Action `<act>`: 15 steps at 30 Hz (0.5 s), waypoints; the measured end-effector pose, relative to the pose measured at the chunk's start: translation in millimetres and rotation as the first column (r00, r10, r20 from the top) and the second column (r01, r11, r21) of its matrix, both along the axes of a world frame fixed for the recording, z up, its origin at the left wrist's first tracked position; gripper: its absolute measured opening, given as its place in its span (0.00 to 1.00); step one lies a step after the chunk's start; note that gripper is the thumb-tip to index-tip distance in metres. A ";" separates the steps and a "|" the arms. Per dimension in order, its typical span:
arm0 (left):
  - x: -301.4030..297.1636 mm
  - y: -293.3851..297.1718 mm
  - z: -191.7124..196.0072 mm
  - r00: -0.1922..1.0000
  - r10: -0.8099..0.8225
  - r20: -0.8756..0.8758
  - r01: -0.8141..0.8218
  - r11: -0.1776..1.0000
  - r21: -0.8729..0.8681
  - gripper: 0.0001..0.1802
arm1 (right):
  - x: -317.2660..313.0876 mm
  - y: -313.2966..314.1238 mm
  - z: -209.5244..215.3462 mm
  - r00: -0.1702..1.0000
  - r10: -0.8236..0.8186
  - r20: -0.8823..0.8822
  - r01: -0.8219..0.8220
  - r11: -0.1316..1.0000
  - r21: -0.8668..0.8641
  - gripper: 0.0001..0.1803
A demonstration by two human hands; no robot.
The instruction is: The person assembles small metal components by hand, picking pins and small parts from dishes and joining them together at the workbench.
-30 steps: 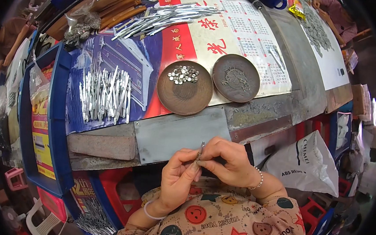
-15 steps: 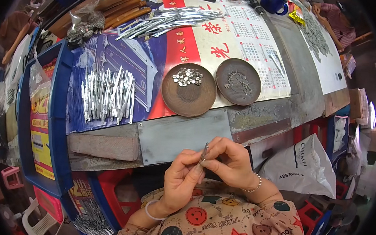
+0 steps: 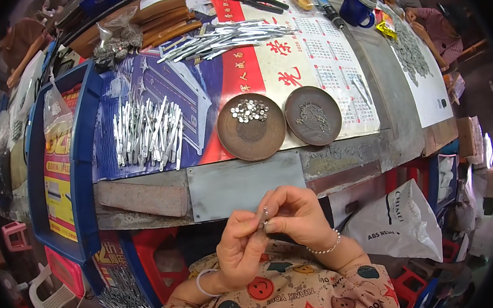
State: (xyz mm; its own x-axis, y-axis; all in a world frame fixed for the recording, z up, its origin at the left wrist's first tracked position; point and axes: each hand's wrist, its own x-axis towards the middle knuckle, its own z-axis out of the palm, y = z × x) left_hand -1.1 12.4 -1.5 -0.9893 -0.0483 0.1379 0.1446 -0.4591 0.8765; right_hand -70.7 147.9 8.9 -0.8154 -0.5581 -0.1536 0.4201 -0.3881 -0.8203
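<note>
In front of my body, both hands meet at the near edge of the workbench. My left hand [image 3: 241, 243] pinches a small, slim metal piece [image 3: 264, 215] between thumb and fingers. My right hand [image 3: 295, 217] pinches the same piece from the other side. The fingers hide most of it, so its exact kind cannot be made out. Just beyond the hands lies a grey metal plate [image 3: 250, 183]. Behind it stand a round brown dish [image 3: 250, 147] with small shiny discs [image 3: 249, 111] and a smaller brown dish [image 3: 317, 137] with thin pins [image 3: 313, 117].
Thin metal strips lie in a near pile [image 3: 146, 134] and a far pile [image 3: 226, 39]. A blue tray [image 3: 84, 158] stands at the left, a worn block [image 3: 142, 197] near the edge. Pliers [image 3: 258, 3] and a blue mug [image 3: 357, 9] sit behind; a white bag [image 3: 397, 224] is at right.
The view has shifted slightly, so the bench things appear a little lower and to the right. Both hands still pinch the metal piece, with the fingers slightly rearranged.
</note>
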 end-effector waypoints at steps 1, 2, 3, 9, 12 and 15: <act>-1.1 0.0 -0.5 0.999 0.048 -0.015 -0.049 0.998 -0.041 0.15 | 2.1 -3.6 2.2 1.000 -0.006 -0.007 0.006 1.000 -0.003 0.08; -2.3 0.2 -0.6 0.995 0.095 -0.032 -0.097 0.992 -0.081 0.15 | 4.3 -7.5 4.7 0.997 -0.067 -0.044 0.067 0.998 0.005 0.08; -3.7 0.8 -0.2 0.995 0.087 -0.039 -0.090 0.992 -0.085 0.15 | 6.8 -11.2 6.0 0.988 -0.128 -0.081 0.130 0.992 0.009 0.09; -3.8 7.5 -5.1 0.974 0.172 -0.148 -0.194 0.969 -0.152 0.18 | 12.6 -17.0 11.8 0.834 -0.279 -0.476 0.382 0.914 0.135 0.06; -8.0 17.8 -0.7 0.961 0.238 -0.138 -0.261 0.948 -0.181 0.15 | 9.9 -12.2 12.8 0.745 -0.257 -0.615 0.435 0.887 0.157 0.07; -8.7 21.4 -1.2 0.963 0.232 -0.136 -0.253 0.953 -0.169 0.14 | 8.3 -7.4 11.6 0.700 -0.278 -0.658 0.455 0.884 0.110 0.07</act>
